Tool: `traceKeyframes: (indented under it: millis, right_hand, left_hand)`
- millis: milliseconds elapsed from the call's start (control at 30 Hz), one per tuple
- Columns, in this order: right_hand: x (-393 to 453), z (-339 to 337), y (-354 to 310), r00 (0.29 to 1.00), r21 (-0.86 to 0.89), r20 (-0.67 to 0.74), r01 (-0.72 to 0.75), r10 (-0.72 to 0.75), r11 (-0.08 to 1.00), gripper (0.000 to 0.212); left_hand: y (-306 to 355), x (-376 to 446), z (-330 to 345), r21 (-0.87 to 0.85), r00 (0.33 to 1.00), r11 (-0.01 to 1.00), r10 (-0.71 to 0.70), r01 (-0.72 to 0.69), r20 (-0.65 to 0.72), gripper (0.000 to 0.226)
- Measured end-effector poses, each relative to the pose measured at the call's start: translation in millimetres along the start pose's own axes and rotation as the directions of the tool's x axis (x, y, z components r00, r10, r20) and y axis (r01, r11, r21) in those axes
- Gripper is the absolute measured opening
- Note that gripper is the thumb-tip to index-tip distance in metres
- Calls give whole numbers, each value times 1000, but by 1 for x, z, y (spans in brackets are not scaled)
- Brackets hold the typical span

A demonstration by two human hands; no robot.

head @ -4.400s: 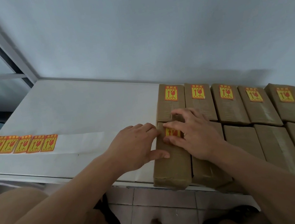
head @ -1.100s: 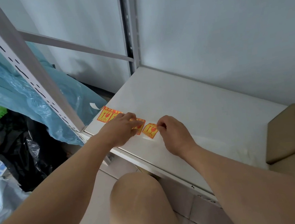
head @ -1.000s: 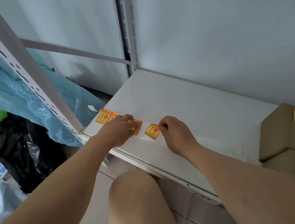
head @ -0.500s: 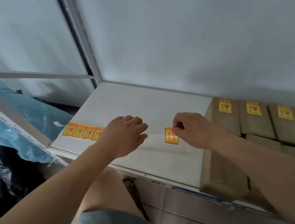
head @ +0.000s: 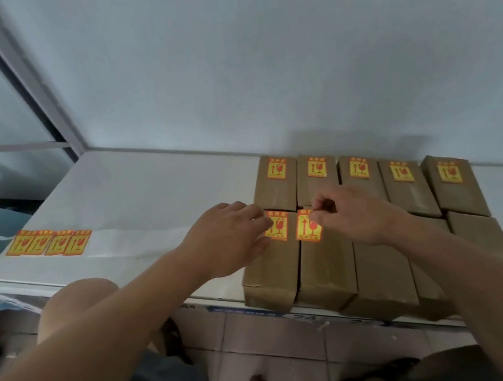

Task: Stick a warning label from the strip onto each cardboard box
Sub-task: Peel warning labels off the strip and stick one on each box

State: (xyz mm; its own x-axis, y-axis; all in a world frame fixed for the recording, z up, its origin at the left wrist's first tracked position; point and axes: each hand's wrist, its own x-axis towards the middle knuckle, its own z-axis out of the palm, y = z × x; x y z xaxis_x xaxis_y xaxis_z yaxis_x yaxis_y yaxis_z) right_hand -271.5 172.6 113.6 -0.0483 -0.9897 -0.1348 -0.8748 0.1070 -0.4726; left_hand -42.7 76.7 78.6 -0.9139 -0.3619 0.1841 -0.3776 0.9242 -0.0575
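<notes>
The right hand (head: 354, 215) pinches the top corner of a label (head: 308, 226) between thumb and forefinger, the other fingers curled in, and holds it over the far end of the second front-row box (head: 325, 263). Whether the label already touches the cardboard I cannot tell. The left hand (head: 231, 240) lies with relaxed, nearly straight fingers on the first front box (head: 271, 273), its fingertips at that box's own label (head: 277, 228), holding nothing.

The step in hand looks like placing this label. Next it likely needs squaring with its neighbour, then pressing flat.

All five back-row boxes carry labels; three front ones look bare. The strip (head: 49, 245) with four labels lies well to the left on the bench (head: 150, 202).
</notes>
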Motion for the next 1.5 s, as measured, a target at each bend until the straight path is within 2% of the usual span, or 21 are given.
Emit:
traceKeyframes:
  millis: [133, 300, 600, 1033, 1333, 1500]
  right_hand:
    - [-11, -9, 28, 998, 55, 5, -59, 59, 997, 8]
    - [-12, -8, 47, 996, 88, 10, -91, 91, 992, 8]
    - [1, 2, 52, 996, 119, 25, -91, 89, 989, 13]
    - [7, 4, 49, 990, 119, 85, -124, 114, 985, 22]
    - [8, 5, 46, 984, 73, 108, -150, 141, 986, 24]
    - [10, 8, 43, 980, -21, 95, -172, 173, 985, 30]
  left_hand:
    - [24, 17, 4, -52, 999, 998, 24, -23, 22, 34]
    - [42, 30, 8, -79, 998, 996, 41, -38, 42, 42]
    - [52, 34, 15, -98, 985, 993, 76, -62, 155, 56]
    - [49, 34, 22, -109, 985, 992, 82, -65, 154, 58]
    - [49, 35, 23, -125, 981, 990, 83, -61, 173, 56]
    - [48, 35, 24, -135, 981, 989, 88, -65, 172, 56]
